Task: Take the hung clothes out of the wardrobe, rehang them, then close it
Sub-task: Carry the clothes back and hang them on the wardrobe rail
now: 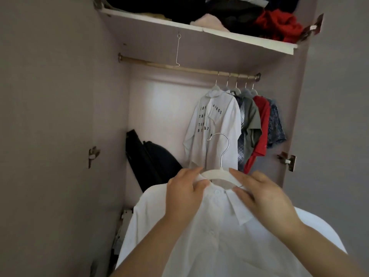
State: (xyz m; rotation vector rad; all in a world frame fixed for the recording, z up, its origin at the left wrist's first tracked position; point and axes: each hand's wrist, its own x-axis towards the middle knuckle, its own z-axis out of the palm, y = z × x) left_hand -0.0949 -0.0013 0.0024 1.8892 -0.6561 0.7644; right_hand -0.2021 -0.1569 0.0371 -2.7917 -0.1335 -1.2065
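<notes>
A plain white shirt (215,232) lies low in front of me on a white hanger (217,174) whose metal hook (221,144) points up. My left hand (184,194) pinches the shirt's collar and the hanger's left arm. My right hand (263,194) grips the collar and the hanger's right arm. Inside the open wardrobe, a wooden rail (179,67) carries several hung garments at its right end: a white lettered shirt (215,124), a grey-green one (252,124), a red one (261,126) and a blue patterned one (276,124).
The rail's left stretch is bare, with a thin wire hook (177,49) dangling above it. The top shelf (199,30) holds piled dark, pink and red clothes. A black bag (153,160) leans on the wardrobe floor. Door hinges (287,158) stick out at the right side.
</notes>
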